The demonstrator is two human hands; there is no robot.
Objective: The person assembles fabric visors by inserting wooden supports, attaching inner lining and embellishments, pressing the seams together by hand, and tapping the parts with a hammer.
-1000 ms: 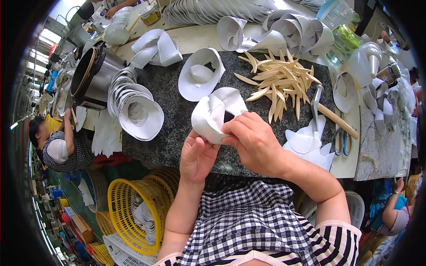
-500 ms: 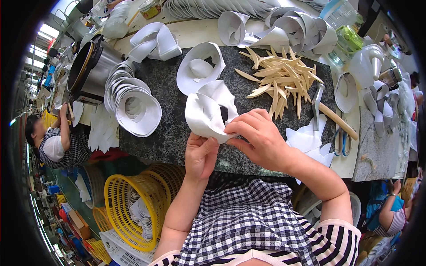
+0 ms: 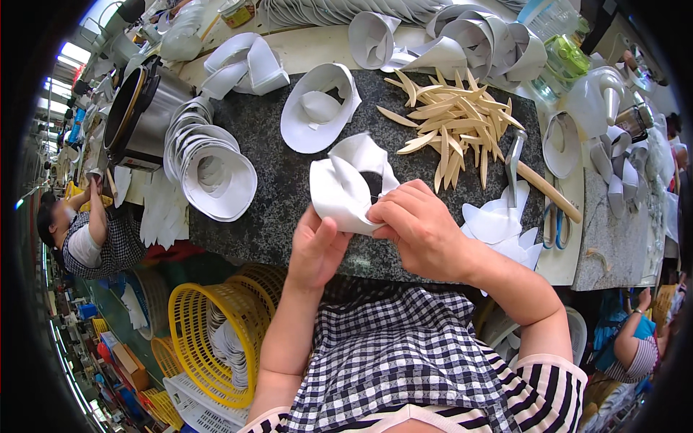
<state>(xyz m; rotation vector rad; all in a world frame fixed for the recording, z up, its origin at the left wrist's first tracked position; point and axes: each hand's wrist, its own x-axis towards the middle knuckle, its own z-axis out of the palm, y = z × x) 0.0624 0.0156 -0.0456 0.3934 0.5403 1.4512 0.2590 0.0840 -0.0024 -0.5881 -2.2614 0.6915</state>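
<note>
A white curved piece, which looks like a shoe upper bent into an open ring, is held above the dark slab. My left hand supports its lower left side, fingers behind it and thumb raised in front. Its lower right edge is pinched between the thumb and fingers of my right hand. Just beyond lies a similar white ring-shaped piece with a rounded flap inside. A pile of pale, pointed tan strips lies to the right. Flat white cut pieces sit beside my right wrist.
Nested white pieces stand at left by a steel pot. A wooden-handled hammer and blue-handled scissors lie at right. Below the bench edge is a yellow basket. Another person works at far left.
The held piece has shifted slightly right and turned. My left thumb has lifted off its front, and my right fingers have drawn in along the lower edge.
</note>
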